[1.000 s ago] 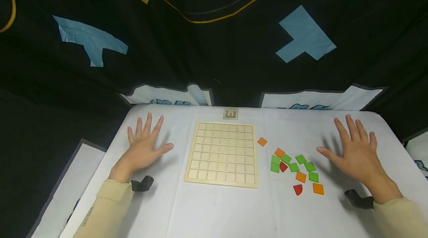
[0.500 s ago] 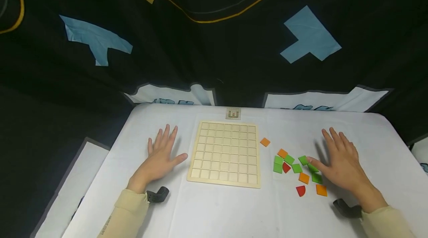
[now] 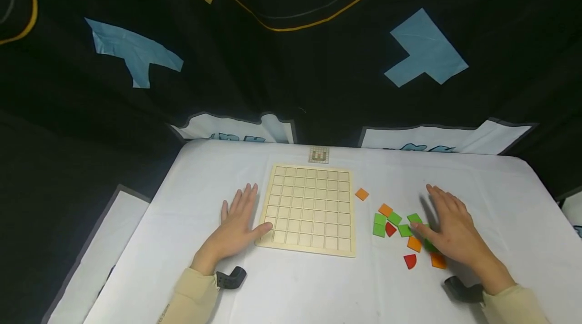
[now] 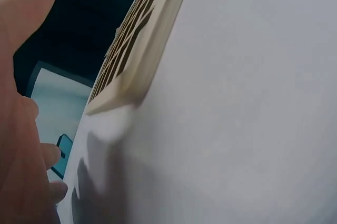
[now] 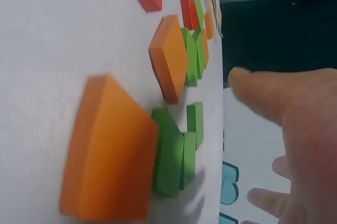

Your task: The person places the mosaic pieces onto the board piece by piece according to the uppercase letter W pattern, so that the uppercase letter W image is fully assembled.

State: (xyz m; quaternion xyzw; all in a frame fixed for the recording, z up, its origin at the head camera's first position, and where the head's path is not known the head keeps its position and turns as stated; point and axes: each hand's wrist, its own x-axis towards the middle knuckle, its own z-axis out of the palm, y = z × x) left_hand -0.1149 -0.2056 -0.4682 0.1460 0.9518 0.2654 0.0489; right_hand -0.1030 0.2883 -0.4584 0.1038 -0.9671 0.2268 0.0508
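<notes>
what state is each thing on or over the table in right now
board: flat, squares unfilled
card: lying beyond the board
orange tiles: loose, apart from each other
green tiles: loose, some partly hidden by the right hand
red tiles: loose, apart
left hand: holding nothing, thumb over board's edge
right hand: holding nothing, above tiles

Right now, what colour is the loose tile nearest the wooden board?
The loose tile is orange, seen best in the head view.

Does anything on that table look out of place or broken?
Nothing looks broken or spilled. One small oddity: an orange square lies apart from the other colored pieces, near the wooden grid board's right edge.
</notes>
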